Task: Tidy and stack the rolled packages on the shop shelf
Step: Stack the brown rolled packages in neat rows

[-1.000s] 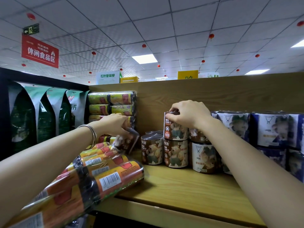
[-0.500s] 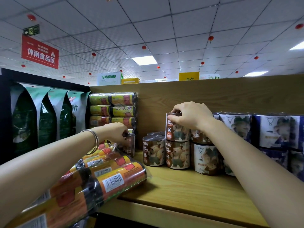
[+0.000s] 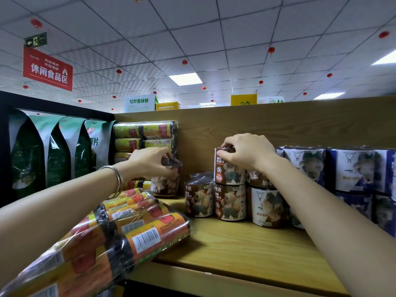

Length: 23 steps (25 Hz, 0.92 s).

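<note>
The right hand [image 3: 248, 153] grips the top of a brown roll [image 3: 228, 168], which stands on another brown roll [image 3: 230, 202] in the shelf's middle. The left hand [image 3: 150, 161] closes around a blurred dark roll [image 3: 166, 181] held upright just left of a third brown roll [image 3: 198, 199]. A wrapped orange pack [image 3: 132, 230] lies tilted across the wooden shelf [image 3: 246, 249] edge below the left arm. Blue rolls [image 3: 351, 168] stand stacked at the right.
</note>
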{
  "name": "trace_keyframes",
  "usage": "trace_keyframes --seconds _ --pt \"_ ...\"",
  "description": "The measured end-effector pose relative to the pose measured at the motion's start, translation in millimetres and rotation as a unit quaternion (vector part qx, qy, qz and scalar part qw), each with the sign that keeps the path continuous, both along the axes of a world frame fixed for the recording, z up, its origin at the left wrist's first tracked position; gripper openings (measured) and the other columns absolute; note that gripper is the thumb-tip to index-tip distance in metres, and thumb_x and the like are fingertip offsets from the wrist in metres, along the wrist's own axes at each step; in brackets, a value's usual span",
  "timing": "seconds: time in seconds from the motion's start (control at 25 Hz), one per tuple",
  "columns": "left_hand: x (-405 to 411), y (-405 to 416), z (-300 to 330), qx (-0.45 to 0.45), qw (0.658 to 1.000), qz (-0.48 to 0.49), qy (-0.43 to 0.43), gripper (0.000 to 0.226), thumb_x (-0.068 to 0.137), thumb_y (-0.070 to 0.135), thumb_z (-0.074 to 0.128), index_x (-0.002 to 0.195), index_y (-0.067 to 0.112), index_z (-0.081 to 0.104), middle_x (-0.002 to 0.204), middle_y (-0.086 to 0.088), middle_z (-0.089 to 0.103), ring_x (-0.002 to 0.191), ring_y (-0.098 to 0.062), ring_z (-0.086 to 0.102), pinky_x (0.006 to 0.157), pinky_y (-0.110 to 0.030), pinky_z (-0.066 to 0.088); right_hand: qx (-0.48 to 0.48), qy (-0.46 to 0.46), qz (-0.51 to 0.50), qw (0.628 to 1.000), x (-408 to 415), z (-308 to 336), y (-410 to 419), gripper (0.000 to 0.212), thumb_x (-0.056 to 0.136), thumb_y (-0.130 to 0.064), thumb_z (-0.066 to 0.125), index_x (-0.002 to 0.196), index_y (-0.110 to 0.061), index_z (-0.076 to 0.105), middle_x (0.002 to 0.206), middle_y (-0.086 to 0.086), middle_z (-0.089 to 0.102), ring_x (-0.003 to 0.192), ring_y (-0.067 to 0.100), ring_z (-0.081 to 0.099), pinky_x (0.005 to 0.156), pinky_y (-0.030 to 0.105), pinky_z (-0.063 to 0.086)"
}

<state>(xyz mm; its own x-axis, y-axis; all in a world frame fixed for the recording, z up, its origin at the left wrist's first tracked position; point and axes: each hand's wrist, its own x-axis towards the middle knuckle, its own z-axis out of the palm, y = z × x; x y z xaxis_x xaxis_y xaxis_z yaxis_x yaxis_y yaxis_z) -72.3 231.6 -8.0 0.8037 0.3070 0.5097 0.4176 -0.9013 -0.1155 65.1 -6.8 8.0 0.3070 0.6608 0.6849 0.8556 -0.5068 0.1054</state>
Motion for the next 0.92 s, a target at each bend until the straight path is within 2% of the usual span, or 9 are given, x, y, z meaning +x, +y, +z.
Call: trace_keyframes --seconds 0.12,0.24,0.4,0.64,0.76,0.84,0.92 --pt "0.0 -13.2 22.3 -0.030 0.993 -0.057 -0.095 0.081 0.053 0.087 0.043 0.110 0.031 0.056 0.099 0.010 0.060 0.089 -0.014 0.058 0.071 -0.030 0.051 0.003 -0.016 -0.006 1.000 0.6 -2.4 1.4 0.038 0.086 -0.056 0.040 0.101 -0.031 0.064 0.104 -0.006 0.068 0.097 0.019 0.061 0.073 0.034 0.040" --pt "17.9 -29.8 33.7 -0.078 0.986 -0.081 -0.125 0.066 0.069 0.075 0.058 0.116 0.029 0.055 0.099 0.009 0.057 0.089 -0.016 0.058 0.071 -0.030 0.049 0.002 -0.013 -0.005 1.000 1.2 -2.1 0.6 0.039 0.086 -0.056 0.040 0.102 -0.031 0.064 0.104 -0.006 0.069 0.097 0.019 0.061 0.075 0.034 0.043" --pt "52.5 -35.8 28.3 -0.172 0.972 -0.126 -0.095 0.059 0.075 0.058 0.068 0.121 0.023 0.053 0.106 0.003 0.061 0.091 -0.016 0.061 0.075 -0.031 0.054 -0.005 -0.010 -0.002 1.000 1.4 -0.9 -1.1 0.040 0.086 -0.057 0.042 0.107 -0.031 0.063 0.106 -0.005 0.068 0.097 0.019 0.061 0.073 0.033 0.042" --pt "78.4 -30.4 19.2 -0.159 0.973 -0.156 -0.064 0.062 0.076 0.058 0.067 0.124 0.021 0.060 0.108 0.001 0.067 0.090 -0.014 0.063 0.070 -0.023 0.047 -0.004 0.001 0.003 1.000 2.5 0.6 -1.4 0.042 0.084 -0.059 0.044 0.109 -0.031 0.063 0.108 -0.006 0.069 0.099 0.018 0.061 0.078 0.035 0.046" --pt "82.2 -27.3 21.9 -0.201 0.964 -0.172 -0.007 0.053 0.077 0.048 0.071 0.125 0.025 0.061 0.104 0.005 0.069 0.091 -0.011 0.065 0.080 -0.027 0.050 -0.003 0.003 0.009 1.000 3.6 0.3 -1.1 0.042 0.083 -0.061 0.044 0.107 -0.032 0.063 0.108 -0.007 0.069 0.100 0.017 0.061 0.080 0.036 0.047" --pt "79.5 -25.0 26.4 -0.244 0.953 -0.178 0.032 0.069 0.073 0.036 0.076 0.136 0.023 0.051 0.115 0.002 0.066 0.102 -0.014 0.062 0.096 -0.035 0.048 -0.003 0.004 0.011 1.000 4.1 0.3 -0.8 0.041 0.083 -0.060 0.044 0.107 -0.033 0.064 0.108 -0.009 0.068 0.101 0.016 0.061 0.080 0.035 0.046" --pt "78.0 -24.2 28.4 -0.231 0.954 -0.186 0.048 0.075 0.074 0.024 0.077 0.141 0.017 0.044 0.126 0.000 0.058 0.107 -0.015 0.057 0.099 -0.034 0.045 -0.002 0.005 0.011 1.000 4.5 0.5 -0.9 0.041 0.083 -0.060 0.044 0.107 -0.033 0.064 0.109 -0.009 0.069 0.101 0.016 0.061 0.080 0.035 0.046"
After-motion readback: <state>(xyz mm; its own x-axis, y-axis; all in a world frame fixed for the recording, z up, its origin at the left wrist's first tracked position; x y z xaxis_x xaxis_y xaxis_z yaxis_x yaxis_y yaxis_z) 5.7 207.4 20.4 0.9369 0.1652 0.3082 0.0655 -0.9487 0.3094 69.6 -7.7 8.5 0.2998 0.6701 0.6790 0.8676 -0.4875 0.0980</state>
